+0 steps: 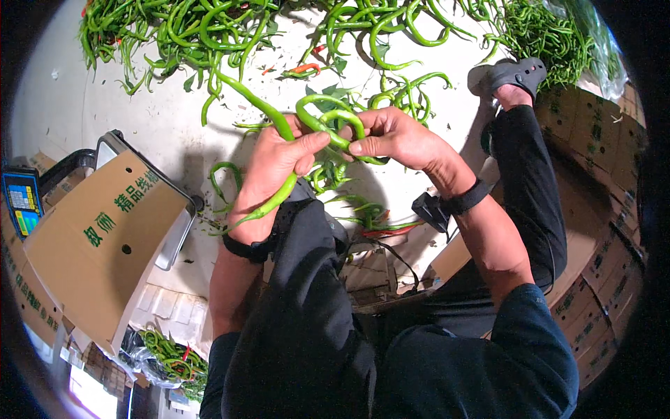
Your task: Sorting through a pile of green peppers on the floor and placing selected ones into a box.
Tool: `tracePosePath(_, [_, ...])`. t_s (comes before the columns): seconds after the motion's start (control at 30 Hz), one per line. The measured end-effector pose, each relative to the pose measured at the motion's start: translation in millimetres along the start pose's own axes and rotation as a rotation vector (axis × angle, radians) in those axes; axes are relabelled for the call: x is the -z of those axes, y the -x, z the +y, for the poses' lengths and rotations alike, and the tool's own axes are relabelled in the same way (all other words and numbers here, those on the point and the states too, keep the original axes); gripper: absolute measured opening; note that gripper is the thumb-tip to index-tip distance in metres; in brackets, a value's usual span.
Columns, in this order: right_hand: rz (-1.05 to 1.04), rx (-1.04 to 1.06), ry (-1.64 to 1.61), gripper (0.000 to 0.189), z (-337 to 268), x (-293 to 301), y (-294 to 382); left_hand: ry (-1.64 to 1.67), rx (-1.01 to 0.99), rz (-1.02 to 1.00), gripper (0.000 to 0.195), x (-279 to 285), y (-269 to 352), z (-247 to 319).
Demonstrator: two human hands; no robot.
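Both hands are raised above the pale floor, close together. My left hand is closed around a long green chili pepper, whose lower end hangs past the wrist. Its thumb also touches a curled green chili pepper. Pinched between thumb and fingers of my right hand are curled peppers beside it; which pepper each fingertip holds is partly hidden. Beyond the hands lie a big heap of green chili peppers and a few red ones. More peppers and leaves lie under the hands.
At the left, a printed cardboard sheet rests on a platform scale with a blue keypad display. My leg in dark trousers and a grey clog are at the right, near stacked cartons. Another pepper pile lies top right.
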State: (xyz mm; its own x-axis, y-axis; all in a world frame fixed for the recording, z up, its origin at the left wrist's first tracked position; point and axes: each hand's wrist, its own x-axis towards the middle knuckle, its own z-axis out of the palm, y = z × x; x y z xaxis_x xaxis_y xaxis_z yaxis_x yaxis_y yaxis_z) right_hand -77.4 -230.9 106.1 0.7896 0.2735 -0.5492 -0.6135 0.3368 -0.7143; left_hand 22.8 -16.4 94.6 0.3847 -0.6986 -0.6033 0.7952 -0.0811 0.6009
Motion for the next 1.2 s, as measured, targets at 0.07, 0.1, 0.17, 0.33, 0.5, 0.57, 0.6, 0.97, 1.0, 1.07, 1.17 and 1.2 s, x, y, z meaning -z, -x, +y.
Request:
tracePosePath(0.07, [-0.004, -0.040, 0.086, 0.021, -6, -7, 5, -0.042, 0.011, 0.001, 0.017, 8, 7, -6])
tracePosePath(0.1, [-0.018, -0.039, 0.084, 0.021, -7, -12, 9, -0.044, 0.010, 0.014, 0.017, 7, 14, -4])
tracePosePath(0.17, [0.097, -0.090, 0.272, 0.026, -4, -22, 22, -0.217, 0.050, 0.071, 0.026, 7, 33, 1])
tracePosePath(0.33, [-0.027, -0.432, 0.514, 0.036, 29, -46, 84, -0.403, -0.228, 0.513, 0.037, 85, 109, -3])
tracePosePath(0.5, [-0.383, -0.130, 1.456, 0.057, 124, -60, 124, -0.556, -0.218, 0.807, 0.026, 158, 166, -37])
tracePosePath(0.57, [-0.132, -0.092, 1.470, 0.044, 137, -65, 113, -0.971, -0.487, 0.778, 0.030, 180, 171, -57])
tracePosePath(0.6, [-0.116, -0.085, 1.360, 0.038, 130, -70, 104, -1.032, -0.339, 0.905, 0.035, 177, 162, -60])
tracePosePath(0.97, [-0.051, -0.080, 1.163, 0.029, 116, -78, 79, -1.018, -0.097, 0.856, 0.031, 127, 127, -86])
tracePosePath(1.0, [-0.082, -0.129, 1.184, 0.029, 113, -78, 78, -0.970, -0.205, 0.869, 0.024, 124, 122, -93])
tracePosePath(1.07, [-0.104, -0.186, 1.203, 0.029, 118, -77, 78, -1.135, -0.235, 0.861, 0.025, 127, 114, -98])
tracePosePath(1.17, [-0.093, -0.162, 1.184, 0.030, 141, -67, 80, -1.342, -0.258, 0.830, 0.034, 143, 105, -113])
tracePosePath(1.2, [-0.080, -0.166, 1.185, 0.030, 145, -63, 83, -1.294, -0.197, 0.783, 0.033, 148, 104, -118])
